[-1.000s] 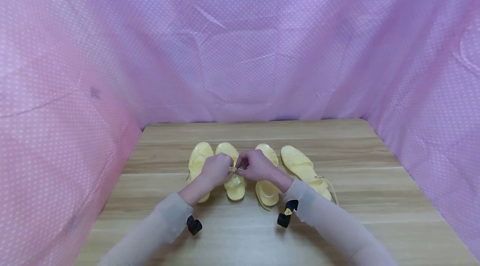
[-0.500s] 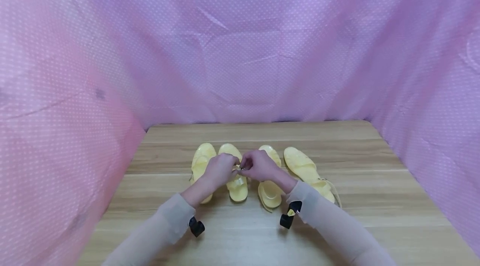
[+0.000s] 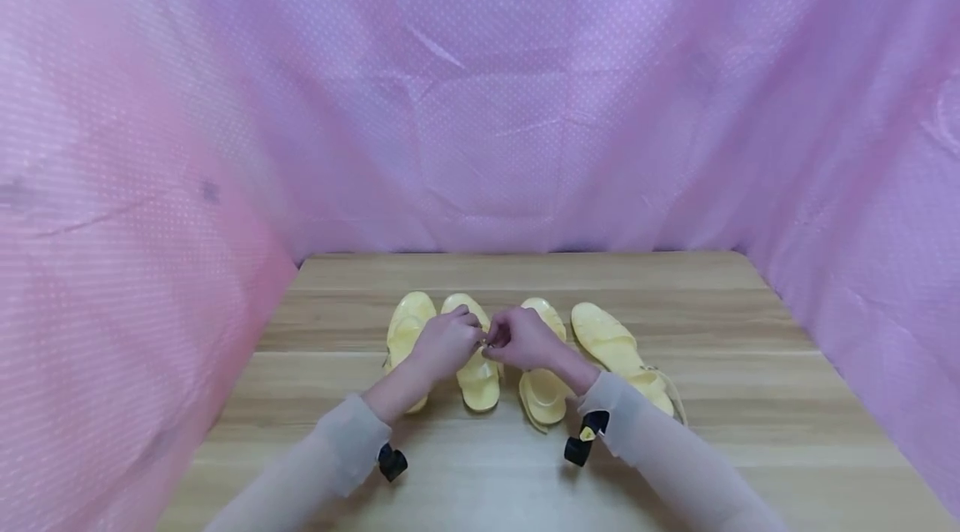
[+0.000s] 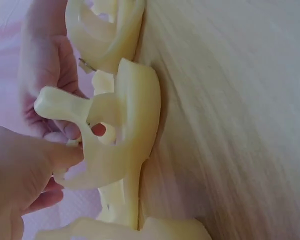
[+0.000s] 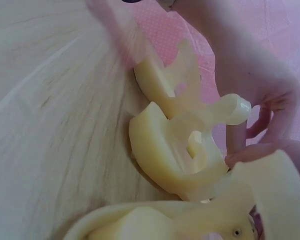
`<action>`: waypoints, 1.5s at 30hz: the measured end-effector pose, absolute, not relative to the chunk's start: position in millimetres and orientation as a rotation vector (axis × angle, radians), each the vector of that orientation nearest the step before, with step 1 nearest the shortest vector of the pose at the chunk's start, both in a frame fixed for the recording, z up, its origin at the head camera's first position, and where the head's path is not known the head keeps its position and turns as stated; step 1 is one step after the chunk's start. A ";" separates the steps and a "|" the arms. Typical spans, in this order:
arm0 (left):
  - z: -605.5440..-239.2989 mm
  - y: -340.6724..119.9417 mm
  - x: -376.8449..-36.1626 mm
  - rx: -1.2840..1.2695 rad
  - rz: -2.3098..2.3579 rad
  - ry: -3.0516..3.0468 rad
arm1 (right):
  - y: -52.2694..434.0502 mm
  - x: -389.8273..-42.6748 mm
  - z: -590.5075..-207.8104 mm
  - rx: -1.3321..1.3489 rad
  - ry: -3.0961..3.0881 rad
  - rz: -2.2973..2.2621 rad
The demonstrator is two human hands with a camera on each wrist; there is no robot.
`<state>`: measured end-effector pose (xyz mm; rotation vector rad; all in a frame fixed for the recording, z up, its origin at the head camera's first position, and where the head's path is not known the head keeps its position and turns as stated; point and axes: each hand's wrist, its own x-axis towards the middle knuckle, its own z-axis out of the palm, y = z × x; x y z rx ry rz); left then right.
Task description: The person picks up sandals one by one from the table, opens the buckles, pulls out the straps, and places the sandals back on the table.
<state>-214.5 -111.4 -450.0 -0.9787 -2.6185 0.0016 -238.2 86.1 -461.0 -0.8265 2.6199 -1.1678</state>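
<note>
Presently I observe four pale yellow sandals in a row on the wooden table (image 3: 675,465), and both hands meet over the second sandal (image 3: 474,365) from the left. My left hand (image 3: 442,344) and right hand (image 3: 525,338) have their fingers curled inward, pinching that sandal's ankle strap (image 4: 65,107) between thumb and fingertips; a small metal buckle appears at the join, though I cannot make out how far it is fastened.

Handling, in my judgement: the sandal is moulded jelly-type plastic, light, glossy and somewhat slippery, with a sole stiff enough to keep its shape and a strap that bends freely. The best hold is on the strap close to the buckle, as now, with the sole left resting on the table.

Appearance: translucent cream-yellow, rounded toe, broad band over the forefoot, thick smooth edges.

Position: the worked sandal lies at 12 o'clock from me, toe pointing away. One sandal (image 3: 408,330) sits just beside it at 9 o'clock; two more (image 3: 543,390) (image 3: 611,340) lie at 3 o'clock. Pink dotted cloth (image 3: 480,98) surrounds the table.
</note>
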 end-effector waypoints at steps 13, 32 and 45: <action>-453.0 -115.3 -219.4 -1.040 0.109 -2.420 | 90.8 -236.0 -460.9 -0.836 2.642 -1.179; -461.5 -117.8 -220.5 -1.031 0.046 -2.408 | 90.9 -234.2 -461.6 -0.828 2.606 -1.226; -463.0 -121.1 -221.1 -1.054 0.061 -2.418 | 88.0 -233.4 -459.4 -0.851 2.617 -1.202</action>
